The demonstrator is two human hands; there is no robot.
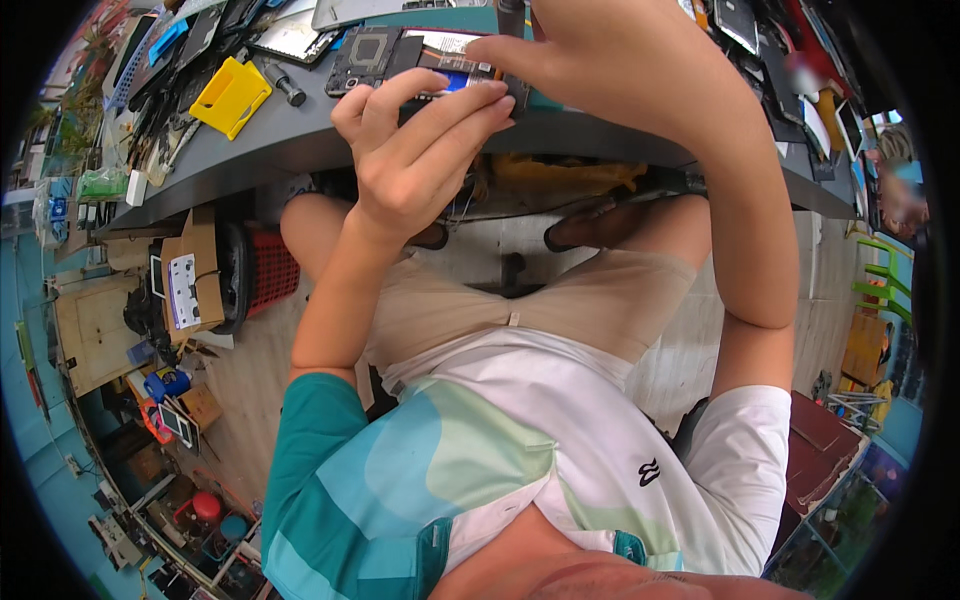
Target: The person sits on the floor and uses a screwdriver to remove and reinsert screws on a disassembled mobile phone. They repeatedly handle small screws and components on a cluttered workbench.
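The left hand (400, 175) has its fingers bent along the near edge of an opened phone (402, 58), though its thumb is hidden, so I cannot tell whether it pinches. The right hand (610, 55) reaches over from the far side, one digit against the phone's right end (whether it grips anything I can't tell). The phone is at the near side of the grey desk (255, 132), inner parts bare. A careless press there could, I'd judge, bend a ribbon or nick a part; a loose left hold could let it slip. Left of it lie a dark cylinder (285, 85) and a yellow holder (231, 97), close enough for a stray elbow to knock.
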